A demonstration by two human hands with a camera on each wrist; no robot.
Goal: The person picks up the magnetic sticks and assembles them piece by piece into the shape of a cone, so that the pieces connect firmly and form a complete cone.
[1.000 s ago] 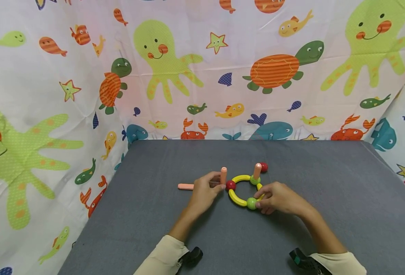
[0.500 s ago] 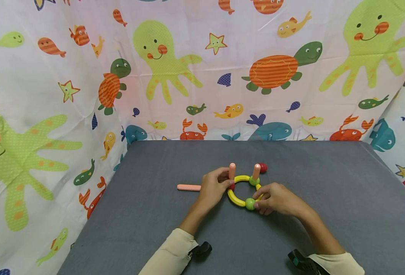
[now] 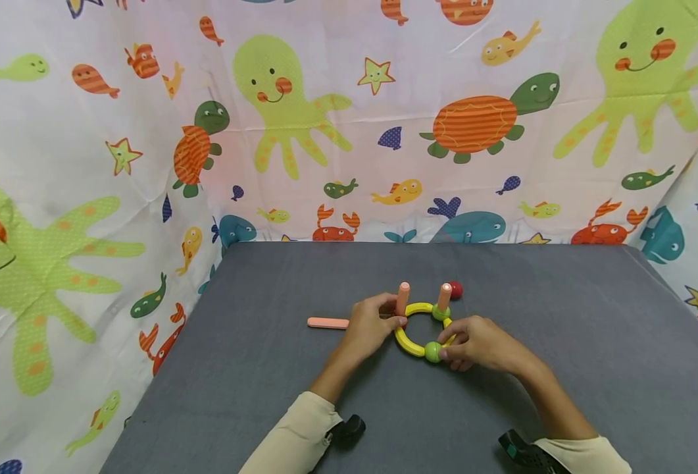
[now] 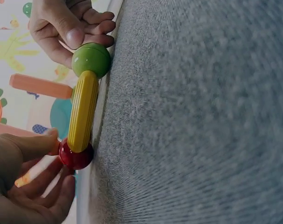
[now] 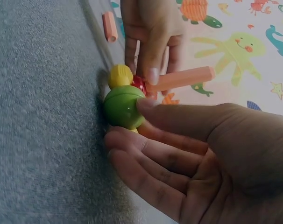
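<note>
A ring of curved yellow pieces (image 3: 410, 345) joined by red and green balls lies on the grey table. My left hand (image 3: 372, 324) pinches an upright salmon-coloured stick (image 3: 403, 298) at the ring's left red ball (image 4: 77, 155); its fingers partly cover that ball. Whether the stick is seated in the ball cannot be told. My right hand (image 3: 483, 342) holds the ring at the front green ball (image 5: 124, 107), with the thumb against the ball and the fingers around its right side. Another salmon stick (image 3: 445, 295) stands upright in the green ball (image 3: 440, 313) at the back.
A loose salmon stick (image 3: 327, 322) lies flat, left of the ring, its right end hidden behind the left hand. Behind the ring sits a separate red ball (image 3: 456, 289). A printed sea-animal curtain (image 3: 337, 118) hangs along the back and sides of the grey table (image 3: 266, 395).
My left hand has moved right with the upright stick, from beside the ring's red ball to right over it. The right hand has kept its hold on the ring.
</note>
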